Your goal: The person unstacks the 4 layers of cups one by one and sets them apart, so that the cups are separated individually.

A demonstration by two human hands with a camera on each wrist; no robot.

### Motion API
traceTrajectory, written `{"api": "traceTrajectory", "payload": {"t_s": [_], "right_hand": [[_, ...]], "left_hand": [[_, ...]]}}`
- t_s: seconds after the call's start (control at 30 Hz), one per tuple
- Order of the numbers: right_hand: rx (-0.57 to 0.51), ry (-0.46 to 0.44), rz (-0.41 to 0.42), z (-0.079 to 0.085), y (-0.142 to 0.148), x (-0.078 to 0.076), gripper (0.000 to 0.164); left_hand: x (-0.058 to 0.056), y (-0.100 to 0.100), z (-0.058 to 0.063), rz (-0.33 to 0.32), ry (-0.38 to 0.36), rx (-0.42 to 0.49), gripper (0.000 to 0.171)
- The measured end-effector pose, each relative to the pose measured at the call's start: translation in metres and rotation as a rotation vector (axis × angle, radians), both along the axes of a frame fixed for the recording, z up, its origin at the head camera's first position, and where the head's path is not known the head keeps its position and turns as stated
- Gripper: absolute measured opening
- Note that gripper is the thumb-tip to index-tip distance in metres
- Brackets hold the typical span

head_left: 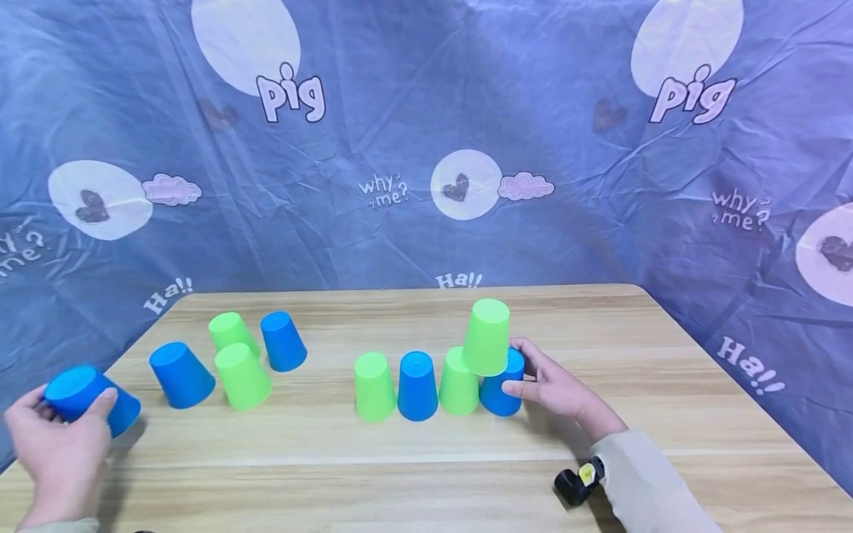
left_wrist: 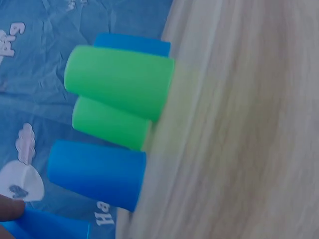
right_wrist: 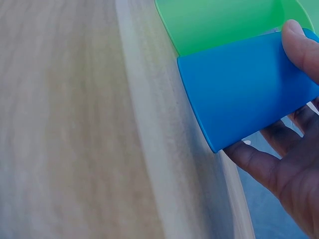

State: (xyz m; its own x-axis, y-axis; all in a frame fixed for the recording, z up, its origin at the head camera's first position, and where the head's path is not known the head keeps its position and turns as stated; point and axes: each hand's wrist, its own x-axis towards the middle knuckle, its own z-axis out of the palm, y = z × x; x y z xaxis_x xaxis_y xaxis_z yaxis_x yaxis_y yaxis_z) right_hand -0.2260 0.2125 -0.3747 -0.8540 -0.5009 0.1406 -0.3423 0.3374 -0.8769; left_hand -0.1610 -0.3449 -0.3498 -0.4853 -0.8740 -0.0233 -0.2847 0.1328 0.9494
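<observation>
At the table's left edge my left hand point(head_left: 67, 451) holds a blue cup point(head_left: 123, 411), thumb on the near side and fingers round the far side. In the left wrist view only a finger and part of that blue cup point(left_wrist: 50, 226) show. My right hand point(head_left: 549, 381) grips the rightmost blue cup point(head_left: 500, 396) of a row, with the thumb in front and fingers behind. That row also has a green cup point(head_left: 375, 389), a blue cup point(head_left: 417, 389) and another green cup point(head_left: 458, 392), all upside down. A further green cup point(head_left: 489, 337) sits on top across the right two.
Left of the row stand a blue cup point(head_left: 181, 376), a near green cup point(head_left: 243, 377), a far green cup point(head_left: 229, 329) and another blue cup point(head_left: 283, 342). A black device point(head_left: 574, 485) is at the right sleeve point(head_left: 646, 474). Printed blue cloth point(head_left: 400, 96) hangs behind the wooden table point(head_left: 333, 481).
</observation>
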Motion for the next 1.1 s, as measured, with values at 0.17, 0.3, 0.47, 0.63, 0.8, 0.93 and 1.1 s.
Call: {"api": "traceTrajectory", "payload": {"t_s": [0.17,0.3,0.47,0.63,0.8,0.93,1.1], "right_hand": [[-0.002,-0.004,-0.003,0.000,0.001,0.000,0.056],[0.003,-0.005,-0.004,-0.001,0.002,0.000,0.055],[0.000,-0.004,0.003,-0.002,0.002,-0.001,0.054],[0.003,0.000,0.000,-0.001,0.002,-0.001,0.053],[0.006,-0.002,0.006,-0.001,0.002,-0.001,0.053],[0.010,-0.003,0.004,-0.001,0.002,0.000,0.053],[-0.001,-0.007,0.009,-0.001,0.002,0.000,0.053]], "left_hand": [[-0.006,-0.010,-0.013,0.012,-0.072,-0.004,0.071],[-0.007,-0.009,-0.017,-0.002,-0.107,0.005,0.072],[-0.004,0.001,-0.010,-0.018,-0.104,0.010,0.071],[-0.004,0.003,-0.010,-0.049,-0.108,0.015,0.074],[-0.006,0.002,-0.012,-0.061,-0.095,0.038,0.075],[-0.004,0.002,-0.013,-0.072,-0.099,0.049,0.079],[0.000,0.006,-0.009,-0.068,-0.068,0.015,0.082]]}}
